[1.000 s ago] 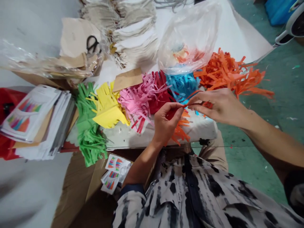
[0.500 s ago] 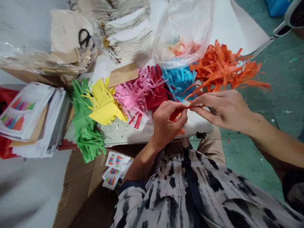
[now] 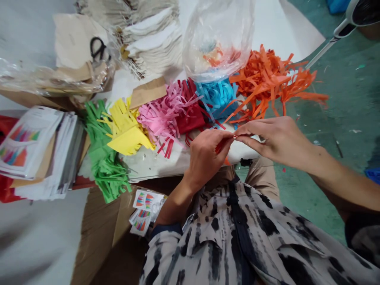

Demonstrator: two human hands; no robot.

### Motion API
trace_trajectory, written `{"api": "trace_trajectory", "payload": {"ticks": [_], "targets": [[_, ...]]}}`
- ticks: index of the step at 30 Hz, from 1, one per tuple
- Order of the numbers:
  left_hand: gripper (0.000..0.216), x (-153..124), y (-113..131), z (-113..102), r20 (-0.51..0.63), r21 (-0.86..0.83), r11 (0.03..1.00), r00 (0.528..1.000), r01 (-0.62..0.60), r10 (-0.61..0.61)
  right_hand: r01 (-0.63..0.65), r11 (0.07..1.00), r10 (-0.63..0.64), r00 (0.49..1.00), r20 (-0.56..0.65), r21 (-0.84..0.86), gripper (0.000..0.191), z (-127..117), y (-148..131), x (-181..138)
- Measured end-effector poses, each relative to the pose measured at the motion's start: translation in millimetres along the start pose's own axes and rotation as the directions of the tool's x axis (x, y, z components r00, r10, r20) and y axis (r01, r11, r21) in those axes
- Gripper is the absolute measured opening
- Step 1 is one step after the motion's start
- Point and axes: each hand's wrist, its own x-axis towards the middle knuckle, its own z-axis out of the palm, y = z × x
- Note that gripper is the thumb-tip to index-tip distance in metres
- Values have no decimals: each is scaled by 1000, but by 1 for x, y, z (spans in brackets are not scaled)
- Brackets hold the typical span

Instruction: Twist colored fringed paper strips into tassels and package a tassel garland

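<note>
Just past hands (image 3: 206, 154) (image 3: 277, 136) — blue fringe (image 3: 218, 95), plastic bag (image 3: 219, 27)

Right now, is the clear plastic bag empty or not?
Not empty: the plastic bag shows orange pieces through its clear wall. Cannot tell how many.

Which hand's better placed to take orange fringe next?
Right, probably: the right hand is closer to the orange fringe; the left hand is nearer the red fringe. Both pinch a reddish strip.
</note>
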Motion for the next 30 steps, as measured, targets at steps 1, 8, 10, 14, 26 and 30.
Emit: {"api": "trace_trajectory", "payload": {"ticks": [1, 8, 10, 14, 26, 30], "targets": [[14, -1, 0, 1, -11, -59, 998, 999, 33, -34, -49, 995, 52, 998, -32, 84, 18, 0, -1, -2], [21, -4, -1, 12, -10, -327, 940, 994, 97, -106, -262, 861, 298, 954, -16, 436, 13, 3, -7, -19], [20, -6, -1, 14, 15, -360, 926, 993, 113, -115, -262, 856, 300, 954, -17, 445, 13, 5, -7, -23], [19, -7, 2, 17, 67, -380, 913, 988, 152, -137, -299, 823, 337, 941, 8, 483, 13, 7, -6, -30], [2, -4, 9, 25, 119, -379, 899, 975, 221, -190, -334, 823, 396, 917, -43, 459, 16, 0, -4, -41], [5, -4, 11, 33, 120, -390, 890, 971, 237, -207, -310, 828, 372, 927, -44, 467, 20, 3, -1, -45]]}}
